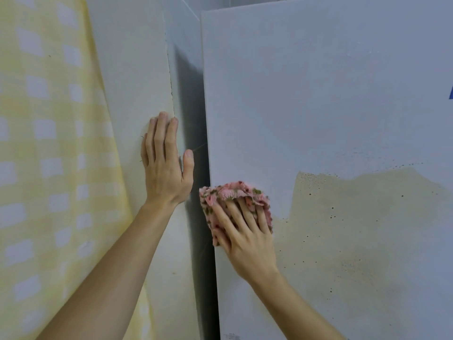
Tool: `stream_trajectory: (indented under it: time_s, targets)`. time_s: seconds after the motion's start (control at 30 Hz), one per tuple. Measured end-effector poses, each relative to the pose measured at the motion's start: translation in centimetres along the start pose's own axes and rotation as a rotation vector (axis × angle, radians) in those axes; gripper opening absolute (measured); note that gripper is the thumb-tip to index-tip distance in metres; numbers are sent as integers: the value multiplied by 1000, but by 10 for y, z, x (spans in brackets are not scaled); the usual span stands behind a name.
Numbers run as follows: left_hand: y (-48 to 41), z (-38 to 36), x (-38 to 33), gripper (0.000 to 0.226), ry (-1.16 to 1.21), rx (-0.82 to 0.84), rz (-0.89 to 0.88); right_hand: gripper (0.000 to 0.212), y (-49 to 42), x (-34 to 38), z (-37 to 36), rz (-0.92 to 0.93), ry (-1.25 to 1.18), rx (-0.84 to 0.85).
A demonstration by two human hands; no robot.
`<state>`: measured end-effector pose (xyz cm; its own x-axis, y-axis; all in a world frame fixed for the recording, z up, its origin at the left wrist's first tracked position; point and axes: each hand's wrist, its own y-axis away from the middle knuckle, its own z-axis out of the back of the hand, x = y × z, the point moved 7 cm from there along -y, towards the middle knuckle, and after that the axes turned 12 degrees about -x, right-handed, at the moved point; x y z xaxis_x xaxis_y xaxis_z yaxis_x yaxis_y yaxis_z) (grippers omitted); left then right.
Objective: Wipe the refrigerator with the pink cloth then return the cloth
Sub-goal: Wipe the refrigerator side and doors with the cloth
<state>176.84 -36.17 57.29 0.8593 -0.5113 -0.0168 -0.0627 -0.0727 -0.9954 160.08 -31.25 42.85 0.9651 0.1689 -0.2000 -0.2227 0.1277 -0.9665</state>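
Surroundings: a yellow checked curtain [49, 168] is hanging on the far left, lying against a pale wall [137, 69] that is running up beside it.
Gap: a narrow dark gap [193, 119] is separating the wall from the refrigerator [318, 94]; the refrigerator's near vertical edge is bordering it.
Refrigerator surface: the broad pale panel is filling the right of the view; a beige patch [367, 217] with dark specks is spreading across its lower half, and a small blue mark [451, 92] is showing at the right border.
Left hand [164, 173]: it is lying released and flat on the wall, fingers straight and pointing up, thumb reaching out over the gap; it is grasping nothing.
Right hand [247, 239]: it is pressing the pink cloth [232, 192] against the panel with straight, spread fingers [245, 214] pointing up and slightly left; it is not clenching.
Cloth position: it is sitting between the palm and the refrigerator, right at the panel's left edge, just left of the beige patch.
Cloth lie: it is bunched; its longer stretch is running down along the panel's edge, while a frayed fold at the top is turning over the fingertips.
In the way: nothing is standing between the cloth and the patch.
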Motion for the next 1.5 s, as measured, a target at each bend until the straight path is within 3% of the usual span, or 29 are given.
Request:
stream_trajectory:
  time_s: [0.17,0.3,0.4,0.77,0.97,1.27,1.5]
  targets:
    - [-5,3,-6,61,-12,3,-1,66,-27,-15,7,-55,-61,-24]
    - [-8,3,-20,58,-3,-14,-18,61,-117,-66,36,-195,-27,-230]
    - [-8,-1,-38,55,39,-16,-98,61,-153,-86,47,-231,57,-294]
    - [13,-15,-71,54,59,4,-123,63,-21,-76,35,-103,94,-132]
    - [2,-15,-105,63,119,35,-171,65,-54,-98,51,-73,136,-120]
    - [12,-18,-118,57,129,8,-104,61,-139,-120,72,-197,201,-332]
    - [17,-21,-120,59,157,2,-73,53,-80,-109,58,-133,85,-254]
